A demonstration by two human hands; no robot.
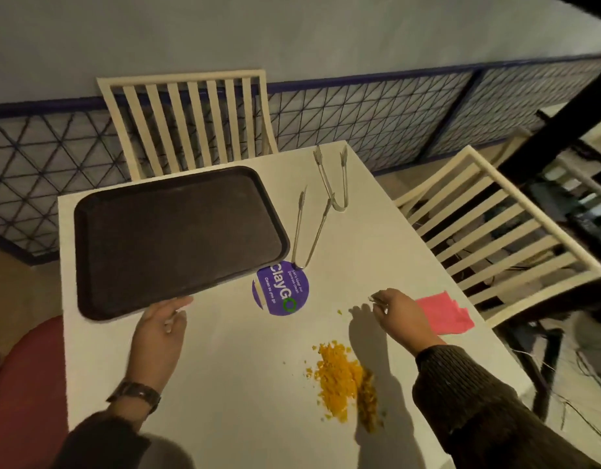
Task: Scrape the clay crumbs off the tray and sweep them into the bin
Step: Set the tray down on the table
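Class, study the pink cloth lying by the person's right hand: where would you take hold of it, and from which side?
Pinch the pink cloth at its near-left edge, coming from the left, where the right hand hovers. It lies flat on the white table, so fingers must pinch up an edge; that edge is nearest, away from the table's right rim.

1. The left hand is bare, with no ring or glove on it.
2. A wristwatch sits on the left wrist: a dark rectangular case on a band of dark metal links (the dial cannot be read).
3. A dark sleeve covers the left forearm up to just below the watch.
4. The right hand is bare too.
5. The right arm wears a dark ribbed knit sleeve, its cuff snug at the wrist.
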